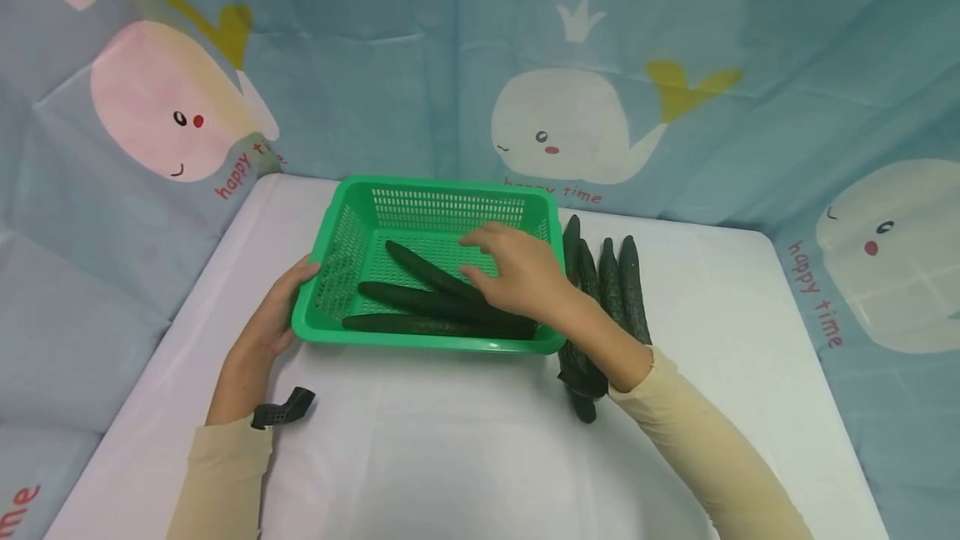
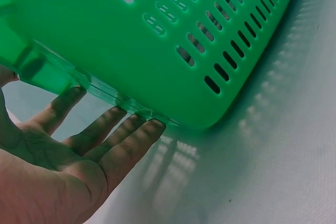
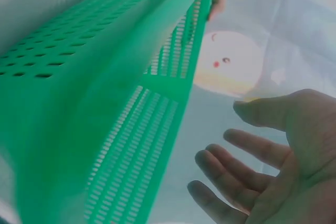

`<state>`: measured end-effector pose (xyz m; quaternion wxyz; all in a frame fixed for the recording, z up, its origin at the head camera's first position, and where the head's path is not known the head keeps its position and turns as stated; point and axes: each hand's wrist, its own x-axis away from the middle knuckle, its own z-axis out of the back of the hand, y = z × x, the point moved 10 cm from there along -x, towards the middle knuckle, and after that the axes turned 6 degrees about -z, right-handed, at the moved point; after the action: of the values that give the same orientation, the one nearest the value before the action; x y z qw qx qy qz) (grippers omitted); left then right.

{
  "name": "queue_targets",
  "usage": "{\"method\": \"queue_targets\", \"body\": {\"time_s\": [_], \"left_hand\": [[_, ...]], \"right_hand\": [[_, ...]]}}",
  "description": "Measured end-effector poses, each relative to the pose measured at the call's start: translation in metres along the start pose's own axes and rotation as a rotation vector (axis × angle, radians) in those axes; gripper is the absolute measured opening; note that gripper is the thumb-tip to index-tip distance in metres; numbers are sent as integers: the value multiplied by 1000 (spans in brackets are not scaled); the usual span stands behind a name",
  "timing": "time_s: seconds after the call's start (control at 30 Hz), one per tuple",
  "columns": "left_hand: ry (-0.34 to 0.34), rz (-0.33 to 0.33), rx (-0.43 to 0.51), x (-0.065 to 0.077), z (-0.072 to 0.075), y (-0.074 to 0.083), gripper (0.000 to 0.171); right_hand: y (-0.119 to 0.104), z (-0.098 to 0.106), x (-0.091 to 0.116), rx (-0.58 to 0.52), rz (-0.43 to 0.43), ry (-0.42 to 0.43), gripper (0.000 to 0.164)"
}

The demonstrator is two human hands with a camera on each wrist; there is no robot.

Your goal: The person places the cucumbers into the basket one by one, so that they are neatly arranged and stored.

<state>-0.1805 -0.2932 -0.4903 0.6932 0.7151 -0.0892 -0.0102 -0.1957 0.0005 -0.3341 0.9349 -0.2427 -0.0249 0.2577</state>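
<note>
A green plastic basket [image 1: 427,346] with slotted walls stands on the white table, and three dark green cucumbers [image 1: 420,325] lie in it. My left hand [image 1: 281,307] grips the basket's left end. Its thumb is at the rim, and in the left wrist view the fingertips [image 2: 157,124] press against the outer side. Above the basket's right part hovers my right hand [image 1: 521,269], fingers spread and holding nothing. It hides the right ends of some cucumbers. The right wrist view shows this hand with loosely bent fingers [image 3: 226,171] near the basket's slotted wall [image 3: 142,150].
Several more cucumbers [image 1: 632,286] lie in a group just right of the basket, partly under my right forearm. A black wrist device [image 1: 283,408] sits on my left wrist. A blue curtain [image 1: 390,90] printed with whales hangs behind the white table [image 1: 420,440].
</note>
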Motion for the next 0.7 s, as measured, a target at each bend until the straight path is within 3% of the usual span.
{"method": "queue_targets", "body": {"time_s": [0.4,0.7], "left_hand": [[-1,14,2,1,0,-2,78],[-6,4,-3,2,0,-2,78]], "right_hand": [[50,13,19,1,-115,15,40],[75,12,34,-65,-131,-22,48]]}}
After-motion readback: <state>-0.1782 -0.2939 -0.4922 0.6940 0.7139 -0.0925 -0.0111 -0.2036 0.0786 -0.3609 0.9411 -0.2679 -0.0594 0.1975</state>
